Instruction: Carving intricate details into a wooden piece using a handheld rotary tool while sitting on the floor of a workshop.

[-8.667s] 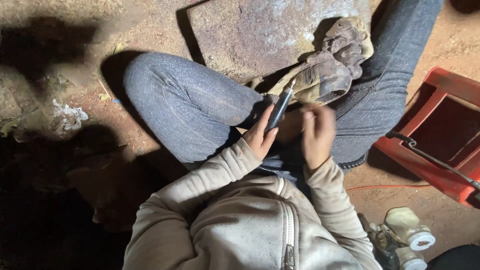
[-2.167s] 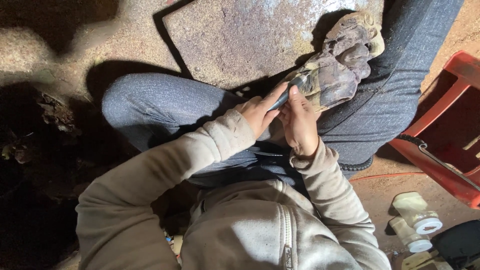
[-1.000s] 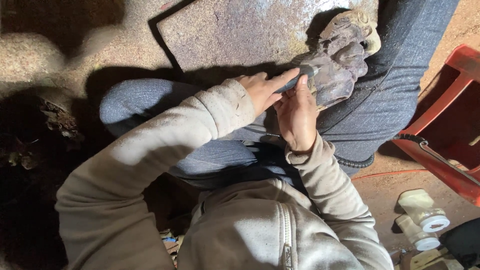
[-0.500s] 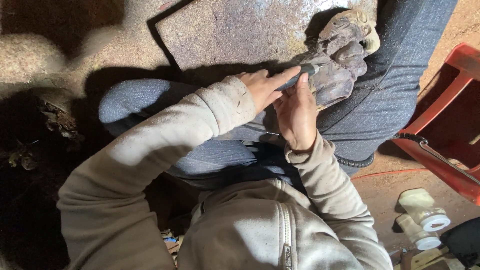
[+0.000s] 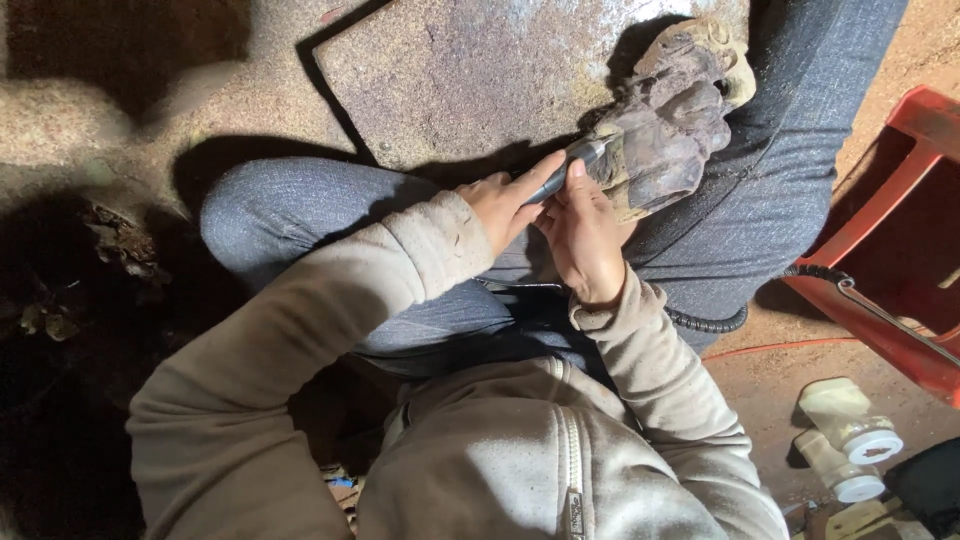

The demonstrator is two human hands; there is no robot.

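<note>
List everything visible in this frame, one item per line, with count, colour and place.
carved piece: one, grey-brown, on the right thigh
handpiece tool: one, silvery-dark, tip against the carved piece
metal sheet: one, rusty grey, on the ground ahead
ribbed hose: one, black, by the right leg
red stool: one, right edge
bottles: two, cream with white caps, lower right
left hand: steadying the tool
right hand: gripping the tool
</note>
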